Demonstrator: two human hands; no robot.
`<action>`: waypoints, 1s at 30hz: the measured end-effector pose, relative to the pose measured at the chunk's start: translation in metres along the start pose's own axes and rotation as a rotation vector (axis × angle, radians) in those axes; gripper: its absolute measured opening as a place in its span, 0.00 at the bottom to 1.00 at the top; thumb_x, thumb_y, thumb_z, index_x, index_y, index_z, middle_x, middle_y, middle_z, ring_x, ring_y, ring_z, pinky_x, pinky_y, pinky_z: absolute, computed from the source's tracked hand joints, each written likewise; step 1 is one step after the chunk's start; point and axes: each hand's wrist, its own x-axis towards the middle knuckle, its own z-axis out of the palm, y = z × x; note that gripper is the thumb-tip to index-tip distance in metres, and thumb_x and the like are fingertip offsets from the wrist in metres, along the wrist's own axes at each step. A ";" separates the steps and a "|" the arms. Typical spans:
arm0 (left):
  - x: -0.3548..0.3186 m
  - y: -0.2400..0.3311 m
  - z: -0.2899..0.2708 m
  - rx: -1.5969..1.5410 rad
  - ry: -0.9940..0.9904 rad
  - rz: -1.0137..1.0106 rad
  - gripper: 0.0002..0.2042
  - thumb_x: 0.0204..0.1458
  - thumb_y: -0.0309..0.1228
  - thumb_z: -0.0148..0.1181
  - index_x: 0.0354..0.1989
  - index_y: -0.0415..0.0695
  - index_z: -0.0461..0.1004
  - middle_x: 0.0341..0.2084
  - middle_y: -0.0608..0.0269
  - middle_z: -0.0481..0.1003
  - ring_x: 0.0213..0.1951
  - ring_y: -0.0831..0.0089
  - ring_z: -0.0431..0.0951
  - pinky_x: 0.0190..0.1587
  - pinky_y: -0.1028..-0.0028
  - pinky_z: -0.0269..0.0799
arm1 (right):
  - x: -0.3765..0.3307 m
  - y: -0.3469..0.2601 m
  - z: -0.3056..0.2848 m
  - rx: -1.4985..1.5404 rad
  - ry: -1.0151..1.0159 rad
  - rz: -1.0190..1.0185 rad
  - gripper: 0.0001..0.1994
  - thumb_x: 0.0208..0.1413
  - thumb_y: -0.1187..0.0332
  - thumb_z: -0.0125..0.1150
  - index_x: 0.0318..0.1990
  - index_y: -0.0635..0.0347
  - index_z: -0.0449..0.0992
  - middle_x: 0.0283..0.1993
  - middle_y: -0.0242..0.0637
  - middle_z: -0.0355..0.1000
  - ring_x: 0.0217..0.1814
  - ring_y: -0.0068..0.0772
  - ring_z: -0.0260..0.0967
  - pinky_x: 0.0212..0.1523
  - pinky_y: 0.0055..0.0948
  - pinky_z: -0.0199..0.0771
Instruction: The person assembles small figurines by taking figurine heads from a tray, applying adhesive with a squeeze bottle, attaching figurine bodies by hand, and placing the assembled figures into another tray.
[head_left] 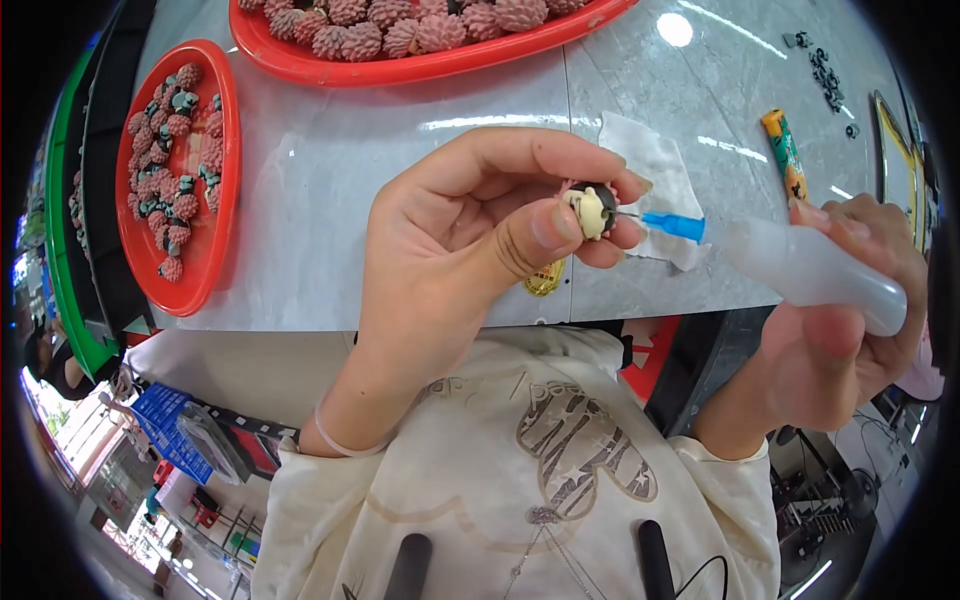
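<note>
translucent plastic bottle (815, 262) gripped right, blue-hubbed needle (675, 226), rounded figurine (588, 214) pinched left, hands (450, 235) (830, 375) curled

The left hand (445, 235) partly covers the figurine (587, 212); the larger tray (400, 73) is cropped above.

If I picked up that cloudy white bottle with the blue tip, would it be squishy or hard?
The bottle would probably feel squishy, since it looks like soft, cloudy plastic. It might roll if laid down, because its sides are rounded. Its needle looks very thin beyond the blue tip, so it could bend if pushed sideways.
</note>
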 end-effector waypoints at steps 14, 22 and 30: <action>0.003 -0.001 0.008 -0.036 0.017 -0.008 0.17 0.43 0.35 0.53 0.36 0.35 0.62 0.32 0.50 0.66 0.28 0.71 0.70 0.29 0.82 0.67 | 0.004 0.037 -0.011 0.354 0.152 0.268 0.13 0.45 0.72 0.49 0.38 0.66 0.59 0.38 0.46 0.62 0.41 0.37 0.61 0.44 0.32 0.57; 0.000 -0.003 0.006 -0.038 0.094 0.010 0.16 0.42 0.32 0.55 0.34 0.33 0.63 0.31 0.48 0.68 0.29 0.69 0.72 0.28 0.79 0.69 | 0.022 0.053 0.016 -0.033 0.051 0.370 0.18 0.35 0.83 0.55 0.37 0.65 0.60 0.34 0.35 0.65 0.37 0.24 0.62 0.41 0.20 0.59; 0.002 0.002 0.013 0.029 0.065 -0.033 0.15 0.43 0.35 0.54 0.34 0.37 0.61 0.30 0.56 0.64 0.27 0.75 0.68 0.25 0.86 0.63 | 0.030 0.098 -0.074 -0.355 0.231 0.330 0.11 0.39 0.78 0.52 0.34 0.65 0.68 0.33 0.35 0.66 0.35 0.22 0.62 0.36 0.19 0.62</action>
